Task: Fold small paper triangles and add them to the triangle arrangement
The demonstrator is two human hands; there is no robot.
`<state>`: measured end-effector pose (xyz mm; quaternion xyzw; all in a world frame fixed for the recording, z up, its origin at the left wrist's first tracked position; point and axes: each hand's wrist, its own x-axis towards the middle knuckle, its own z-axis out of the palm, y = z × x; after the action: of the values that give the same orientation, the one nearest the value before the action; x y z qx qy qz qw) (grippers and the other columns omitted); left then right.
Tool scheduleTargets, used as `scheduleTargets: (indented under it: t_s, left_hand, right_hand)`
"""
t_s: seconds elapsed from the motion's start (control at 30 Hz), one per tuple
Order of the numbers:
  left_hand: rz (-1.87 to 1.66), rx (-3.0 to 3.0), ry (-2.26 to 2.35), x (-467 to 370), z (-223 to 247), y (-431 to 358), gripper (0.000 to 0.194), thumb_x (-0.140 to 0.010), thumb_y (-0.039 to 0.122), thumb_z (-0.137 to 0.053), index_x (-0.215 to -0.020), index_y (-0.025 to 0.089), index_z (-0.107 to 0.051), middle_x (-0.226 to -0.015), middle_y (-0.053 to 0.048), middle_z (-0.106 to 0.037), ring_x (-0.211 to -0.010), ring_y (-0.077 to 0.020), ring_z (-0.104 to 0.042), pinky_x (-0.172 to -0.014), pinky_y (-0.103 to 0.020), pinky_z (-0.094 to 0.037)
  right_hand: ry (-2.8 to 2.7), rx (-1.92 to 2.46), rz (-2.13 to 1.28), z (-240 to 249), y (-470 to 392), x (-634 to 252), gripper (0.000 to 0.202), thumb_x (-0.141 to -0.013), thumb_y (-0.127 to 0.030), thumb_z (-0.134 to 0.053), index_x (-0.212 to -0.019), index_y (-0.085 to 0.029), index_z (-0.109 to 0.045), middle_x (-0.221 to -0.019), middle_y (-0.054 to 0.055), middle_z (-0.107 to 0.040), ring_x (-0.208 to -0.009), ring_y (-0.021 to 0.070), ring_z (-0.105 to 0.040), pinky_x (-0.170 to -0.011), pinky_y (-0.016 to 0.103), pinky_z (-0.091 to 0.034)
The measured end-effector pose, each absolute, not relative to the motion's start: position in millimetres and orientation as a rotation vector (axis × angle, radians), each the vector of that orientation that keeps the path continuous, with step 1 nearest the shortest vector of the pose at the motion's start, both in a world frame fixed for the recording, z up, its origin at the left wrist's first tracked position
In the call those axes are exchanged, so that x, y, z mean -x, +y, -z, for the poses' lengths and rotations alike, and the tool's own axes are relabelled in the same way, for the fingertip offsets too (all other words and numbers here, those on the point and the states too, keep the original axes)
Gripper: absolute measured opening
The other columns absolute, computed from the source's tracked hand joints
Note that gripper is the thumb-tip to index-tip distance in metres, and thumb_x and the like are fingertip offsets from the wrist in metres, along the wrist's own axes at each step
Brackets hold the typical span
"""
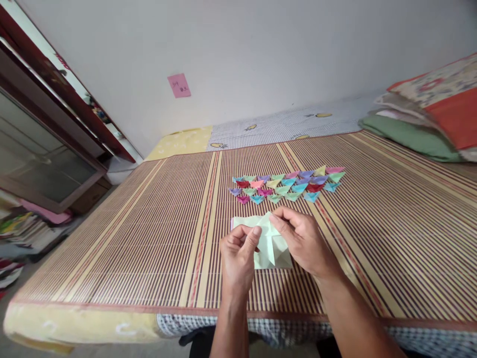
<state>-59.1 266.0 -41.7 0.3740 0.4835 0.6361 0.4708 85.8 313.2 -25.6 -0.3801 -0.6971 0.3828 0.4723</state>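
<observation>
A pale green sheet of folding paper, partly folded with creases and a flap, is held between my two hands. My left hand pinches its left edge between thumb and bent fingers. At the upper right corner, my right hand grips the paper with thumb and forefinger. Beneath and behind it lies a stack of square paper, pale green on top, partly hidden by the hands. Just beyond, several small folded paper boats in many colours stand in rows on the striped mat.
The striped bamboo mat covers a bed. Folded bedding and a pillow are piled at the far right. A pink note is stuck to the wall. Books and a glass-fronted cabinet stand at the left.
</observation>
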Motion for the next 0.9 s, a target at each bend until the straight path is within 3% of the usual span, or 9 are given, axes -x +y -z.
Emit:
scheduleTargets:
  t_s: [0.2, 0.33, 0.43, 0.53, 0.7, 0.9]
  left_hand:
    - [-1.597, -1.011, 1.226, 60, 43, 267, 0.047, -0.09, 0.05, -0.072, -0.058, 0.017, -0.062, -0.055, 0.0, -0.058, -0.054, -0.0115, -0.049, -0.056, -0.024, -0.038]
    - [-1.692, -0.98, 1.166, 69, 42, 269, 0.04, -0.096, 0.05, -0.064, -0.074, 0.018, -0.073, -0.065, -0.005, -0.072, -0.061, -0.0152, -0.062, -0.064, -0.026, -0.045]
    - [-1.66, -0.988, 1.134, 75, 39, 269, 0.039, -0.096, 0.052, -0.063, -0.083, 0.017, -0.076, -0.073, -0.007, -0.075, -0.067, -0.0163, -0.065, -0.066, -0.026, -0.047]
    - [-1.531, -0.992, 1.113, 73, 34, 268, 0.037, -0.087, 0.053, -0.074, -0.084, 0.017, -0.075, -0.072, -0.005, -0.07, -0.064, -0.0147, -0.061, -0.062, -0.025, -0.048]
    - [-1.35, -0.899, 1.05, 64, 32, 267, 0.04, -0.063, 0.042, -0.095, -0.068, 0.015, -0.066, -0.061, 0.0, -0.062, -0.051, -0.0096, -0.052, -0.051, -0.022, -0.041]
    - [-1.397, -0.834, 1.046, 64, 37, 267, 0.038, -0.068, 0.039, -0.092, -0.065, 0.014, -0.064, -0.06, 0.001, -0.061, -0.05, -0.0088, -0.052, -0.051, -0.021, -0.042]
  right_hand:
    - [-1.676, 0.945, -0.913, 28, 319, -94, 0.029, -0.102, -0.038, -0.055, -0.08, -0.02, -0.06, -0.068, -0.002, -0.054, -0.063, 0.0145, -0.05, -0.057, 0.026, -0.039]
    - [-1.663, 0.997, -0.813, 27, 323, -105, 0.029, -0.102, -0.037, -0.055, -0.078, -0.02, -0.059, -0.065, -0.002, -0.051, -0.061, 0.0145, -0.047, -0.056, 0.026, -0.037]
    - [-1.667, 0.989, -0.796, 26, 323, -108, 0.029, -0.102, -0.037, -0.055, -0.078, -0.02, -0.059, -0.065, -0.002, -0.051, -0.061, 0.0145, -0.047, -0.056, 0.026, -0.037]
    - [-1.72, 0.953, -0.888, 23, 319, -102, 0.029, -0.102, -0.036, -0.055, -0.079, -0.02, -0.06, -0.067, -0.002, -0.054, -0.061, 0.0144, -0.049, -0.056, 0.026, -0.038]
    - [-1.861, 0.872, -1.006, 18, 311, -87, 0.026, -0.101, -0.029, -0.055, -0.076, -0.019, -0.06, -0.067, -0.003, -0.056, -0.063, 0.0135, -0.052, -0.058, 0.025, -0.039]
    - [-1.833, 0.844, -1.054, 16, 312, -86, 0.025, -0.099, -0.03, -0.058, -0.077, -0.019, -0.063, -0.069, -0.002, -0.059, -0.064, 0.0135, -0.054, -0.06, 0.024, -0.041]
